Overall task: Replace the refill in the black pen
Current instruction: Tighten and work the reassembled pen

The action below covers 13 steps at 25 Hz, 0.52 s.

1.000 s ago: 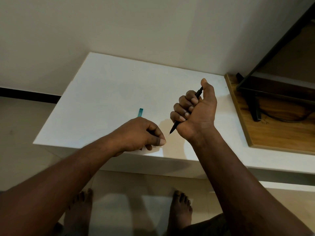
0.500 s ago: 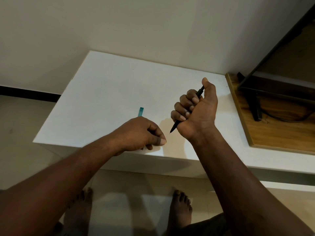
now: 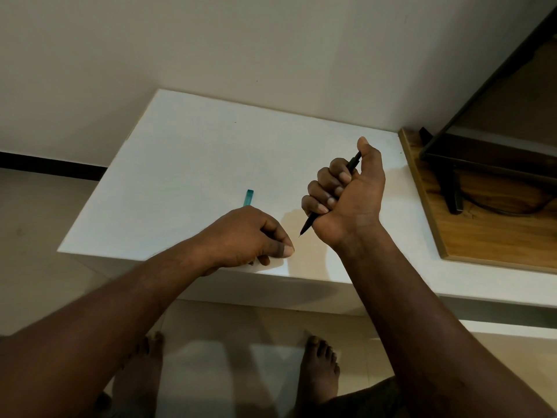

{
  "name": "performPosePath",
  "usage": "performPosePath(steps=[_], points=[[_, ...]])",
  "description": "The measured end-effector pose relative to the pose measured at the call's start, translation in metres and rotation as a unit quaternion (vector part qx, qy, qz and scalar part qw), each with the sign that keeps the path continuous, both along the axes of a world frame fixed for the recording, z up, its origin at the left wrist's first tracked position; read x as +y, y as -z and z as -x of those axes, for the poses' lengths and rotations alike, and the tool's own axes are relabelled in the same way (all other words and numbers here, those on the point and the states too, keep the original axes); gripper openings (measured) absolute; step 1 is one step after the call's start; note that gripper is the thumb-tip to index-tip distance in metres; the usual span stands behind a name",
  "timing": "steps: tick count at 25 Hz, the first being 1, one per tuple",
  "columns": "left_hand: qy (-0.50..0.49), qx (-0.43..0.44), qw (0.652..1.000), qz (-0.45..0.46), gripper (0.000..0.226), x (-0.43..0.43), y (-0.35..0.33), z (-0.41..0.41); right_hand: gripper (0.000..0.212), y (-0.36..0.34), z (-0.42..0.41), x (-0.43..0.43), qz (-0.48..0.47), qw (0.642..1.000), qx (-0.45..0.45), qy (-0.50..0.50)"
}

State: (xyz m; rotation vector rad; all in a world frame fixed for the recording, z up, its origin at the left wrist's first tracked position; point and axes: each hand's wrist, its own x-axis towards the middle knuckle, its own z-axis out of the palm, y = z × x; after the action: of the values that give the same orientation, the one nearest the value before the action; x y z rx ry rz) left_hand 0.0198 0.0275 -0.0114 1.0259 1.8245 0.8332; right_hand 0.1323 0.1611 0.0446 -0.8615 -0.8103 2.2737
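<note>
while right hand (image 3: pixel 349 197) fists black pen (image 3: pixel 307 226), tip down

The worktop (image 3: pixel 193 152) was matt white, looked painted and smooth. Pen (image 3: pixel 308 226) looked like matt black plastic. Teal piece (image 3: pixel 248 197) was see-through plastic. Side shelf (image 3: pixel 494 236) was wood grain, floor (image 3: pixel 39 212) slightly glossy tile.

Dim warm indoor light, soft hand shadows on the flat white tabletop (image 3: pixel 187 164) (frame centre), wide-angle bending at edges, sharp focus.
</note>
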Motion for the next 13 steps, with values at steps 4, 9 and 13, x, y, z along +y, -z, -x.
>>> performPosePath(steps=[4,9,13], points=[[0.002,0.002,1.000,0.002,0.006,0.0001,-0.0005,-0.0002,0.062,0.0003,0.0000,-0.0002,0.003,1.000,0.000,-0.004],[0.003,0.006,1.000,-0.002,0.007,0.0003,-0.0011,-0.0008,0.057,0.0004,0.0001,-0.0002,-0.007,1.000,-0.002,-0.001],[0.003,0.010,1.000,0.000,0.007,0.0002,-0.0007,-0.0009,0.060,0.0003,0.0001,-0.0006,-0.006,1.000,-0.001,0.000]])
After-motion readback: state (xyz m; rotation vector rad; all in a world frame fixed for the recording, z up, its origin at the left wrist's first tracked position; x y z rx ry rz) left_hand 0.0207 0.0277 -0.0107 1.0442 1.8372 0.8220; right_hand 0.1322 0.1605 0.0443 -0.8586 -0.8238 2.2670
